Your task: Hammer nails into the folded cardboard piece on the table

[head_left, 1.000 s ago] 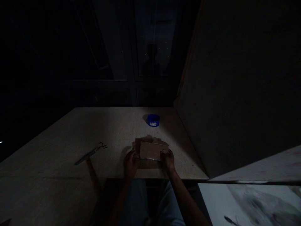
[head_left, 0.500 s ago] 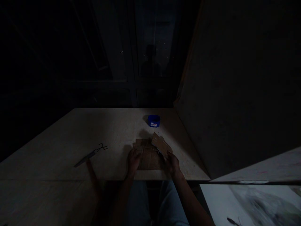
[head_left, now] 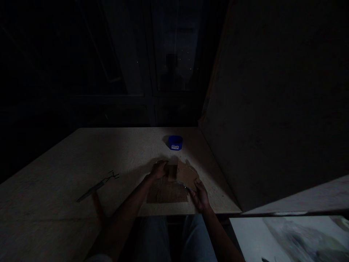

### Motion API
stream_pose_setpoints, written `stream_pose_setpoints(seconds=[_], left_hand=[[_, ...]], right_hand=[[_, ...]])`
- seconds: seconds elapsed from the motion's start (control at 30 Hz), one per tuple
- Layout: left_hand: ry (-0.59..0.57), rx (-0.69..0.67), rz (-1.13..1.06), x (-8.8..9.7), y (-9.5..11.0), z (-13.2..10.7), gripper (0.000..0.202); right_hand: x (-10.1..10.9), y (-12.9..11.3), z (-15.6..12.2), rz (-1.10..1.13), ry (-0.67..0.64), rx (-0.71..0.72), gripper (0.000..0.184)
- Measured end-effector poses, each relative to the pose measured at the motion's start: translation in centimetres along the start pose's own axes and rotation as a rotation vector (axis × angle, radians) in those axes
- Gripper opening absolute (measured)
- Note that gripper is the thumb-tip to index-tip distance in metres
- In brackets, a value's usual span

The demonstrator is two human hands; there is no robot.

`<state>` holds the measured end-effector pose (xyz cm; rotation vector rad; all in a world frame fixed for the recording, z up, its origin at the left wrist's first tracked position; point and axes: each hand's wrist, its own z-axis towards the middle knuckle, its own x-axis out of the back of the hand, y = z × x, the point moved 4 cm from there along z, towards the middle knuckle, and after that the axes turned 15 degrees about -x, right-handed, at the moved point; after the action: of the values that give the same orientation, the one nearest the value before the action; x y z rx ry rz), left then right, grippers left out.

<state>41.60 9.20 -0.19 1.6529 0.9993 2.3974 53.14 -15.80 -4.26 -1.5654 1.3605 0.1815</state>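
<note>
In dim light, a flat brown cardboard sheet [head_left: 166, 193] lies near the table's front edge. A smaller torn cardboard piece [head_left: 187, 174] is held above its right part by my right hand [head_left: 201, 196], closed on the piece's near right edge. My left hand [head_left: 158, 170] is at the sheet's far left edge, its fingers bent over the cardboard there; fine finger detail is lost in shadow. Beyond both hands stands a blue open container [head_left: 175, 142] with a white label.
A hammer [head_left: 96, 203] with a wooden handle lies at the left beside my forearm, with several nails [head_left: 112, 175] by its head. A dark upright panel [head_left: 272, 109] bounds the table [head_left: 131, 145] at the right. Lower right, a white surface [head_left: 251, 236] bears clear plastic.
My left hand has moved from the cardboard's near left side to its far edge. The torn piece in my right hand has turned and lies flatter. The view has shifted slightly.
</note>
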Motion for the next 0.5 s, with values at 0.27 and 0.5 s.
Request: stream_pose_setpoints(seconds=[0.27,0.5], left_hand=[[0.053,0.053,-0.283,0.5,-0.8,0.6,0.033],[0.267,0.257,-0.522,3.9,-2.0,-4.4,0.042]], right_hand=[[0.5,-0.5,-0.7,0.039,-0.095,-0.009,0.033],[1.6,-0.2,-0.5,0.159,-0.067,-0.047,0.023]])
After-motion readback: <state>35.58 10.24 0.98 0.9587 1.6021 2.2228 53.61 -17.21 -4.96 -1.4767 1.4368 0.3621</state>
